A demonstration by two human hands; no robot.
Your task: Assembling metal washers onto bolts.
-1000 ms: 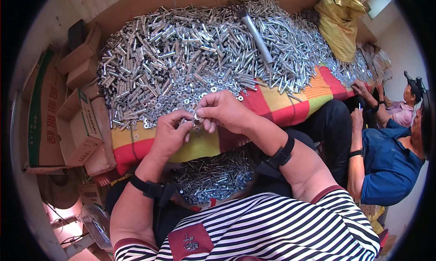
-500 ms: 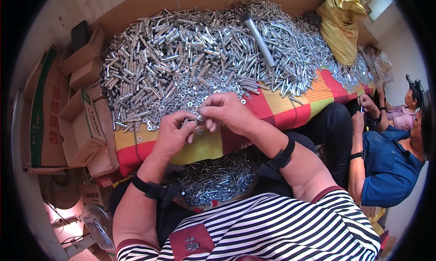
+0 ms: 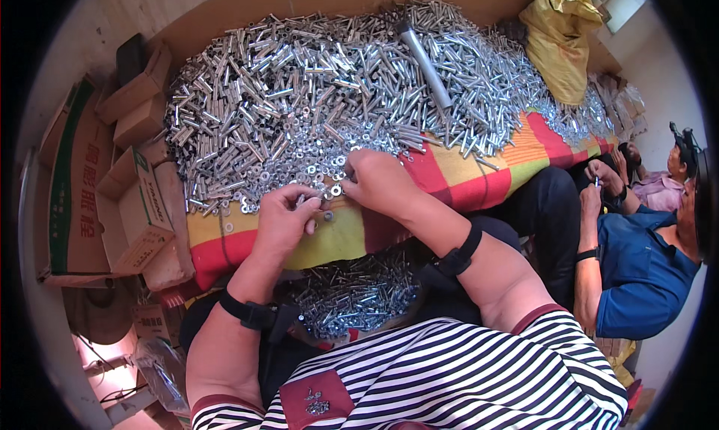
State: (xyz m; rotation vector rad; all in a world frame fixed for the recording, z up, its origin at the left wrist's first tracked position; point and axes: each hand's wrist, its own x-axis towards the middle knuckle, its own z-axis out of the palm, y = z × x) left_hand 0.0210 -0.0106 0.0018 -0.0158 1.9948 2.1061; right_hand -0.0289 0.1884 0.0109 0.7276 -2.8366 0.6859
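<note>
My left hand (image 3: 283,219) is above the near edge of the cloth, its fingers curled round a small shiny metal part that is mostly hidden; it looks like a short bolt or sleeve. To its right, my right hand (image 3: 378,184) reaches down at the near edge of the pile, thumb and fingertips drawn together among loose washers and nuts (image 3: 318,164). Whether a washer is between those fingertips is hidden. A loose nut (image 3: 329,216) rests on the yellow cloth beside my left fingers. Behind both hands spreads a big heap of metal sleeves (image 3: 255,93).
A grey metal tube (image 3: 427,67) lies on the heap. Beneath the checked cloth (image 3: 479,187), a container of finished-looking bolts (image 3: 359,299) stands at my lap. Open cardboard boxes (image 3: 135,213) are at left, a yellow sack (image 3: 562,44) at far right. Another person (image 3: 636,273) works at right.
My right hand has moved apart from my left and down onto the loose washers. The left hand has shifted slightly left and keeps its hold on the small metal part.
</note>
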